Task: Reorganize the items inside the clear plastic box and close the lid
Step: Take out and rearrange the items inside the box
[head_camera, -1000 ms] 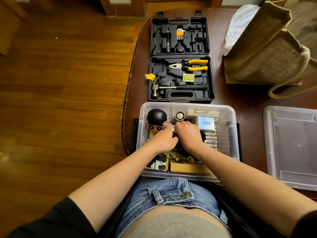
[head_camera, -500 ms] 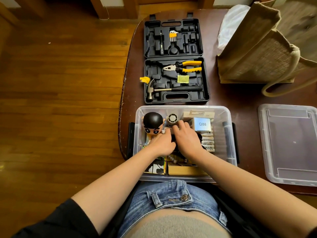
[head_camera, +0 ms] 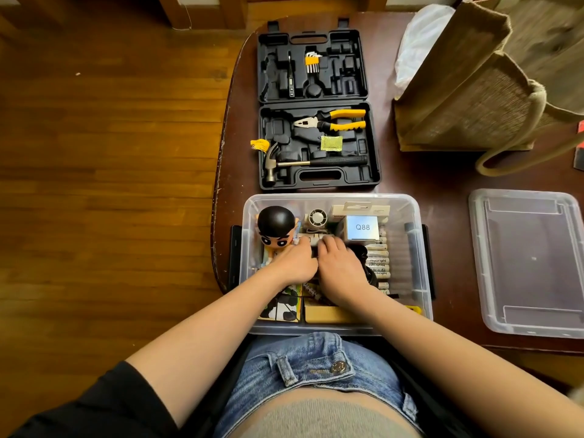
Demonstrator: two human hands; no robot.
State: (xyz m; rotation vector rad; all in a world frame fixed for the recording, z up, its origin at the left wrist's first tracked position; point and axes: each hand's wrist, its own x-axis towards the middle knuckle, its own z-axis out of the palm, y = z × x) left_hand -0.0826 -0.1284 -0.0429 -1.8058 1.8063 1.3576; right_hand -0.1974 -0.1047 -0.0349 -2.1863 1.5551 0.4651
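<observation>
The clear plastic box stands open at the table's near edge, against my lap. Its lid lies apart on the right. Both hands are inside the box, side by side in the middle. My left hand and my right hand curl their fingers down onto a white oblong item; what lies beneath the hands is hidden. Around them are a black-haired figure, a small fan, a Q88 box, a row of batteries and a cardboard box.
An open black tool case with pliers, a hammer and hex keys lies just beyond the box. A jute bag and a white plastic bag stand at the back right. The table's rounded edge drops to wooden floor on the left.
My right hand's fingertips have drawn back a little from the fan toward me. My left hand stays where it was. The view has shifted slightly.
</observation>
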